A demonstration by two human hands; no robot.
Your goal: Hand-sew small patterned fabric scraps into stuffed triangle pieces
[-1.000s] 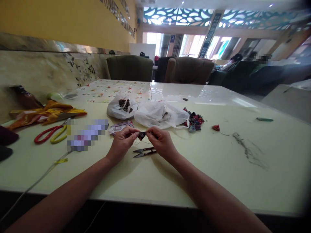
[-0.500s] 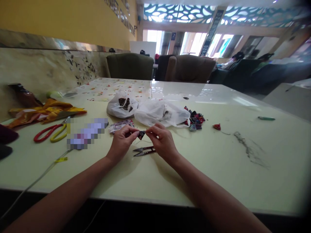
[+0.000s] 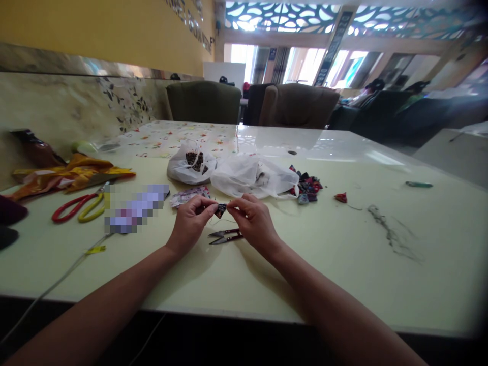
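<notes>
Left hand: the left hand [image 3: 190, 221] pinches the left corner of a small, dark, patterned triangular fabric piece [image 3: 220, 211] between thumb and forefinger.
Right hand: the right hand [image 3: 256, 222] has thumb and forefinger pinched together at the piece's right corner; whether a needle sits between them is too small to tell.
Fabric piece: held up between both hands, above the pale yellow-green table [image 3: 438, 284].
Snips: metal thread snips with dark red handles [image 3: 224, 236] lie on the table below the fabric piece, blades apart, partly hidden by the right hand.
Bags: two white plastic bags [image 3: 244, 179] stand beyond the hands, the left one holding dark brown bits.
Fabric pile: multicoloured patterned fabric pieces [image 3: 308, 189] lie beside the right bag.
Far right: a small red triangular fabric piece [image 3: 340, 197] lies near a grey thread tangle [image 3: 386, 230].
Scissors: scissors with red and yellow handles [image 3: 74, 208] rest left of the hands.
</notes>
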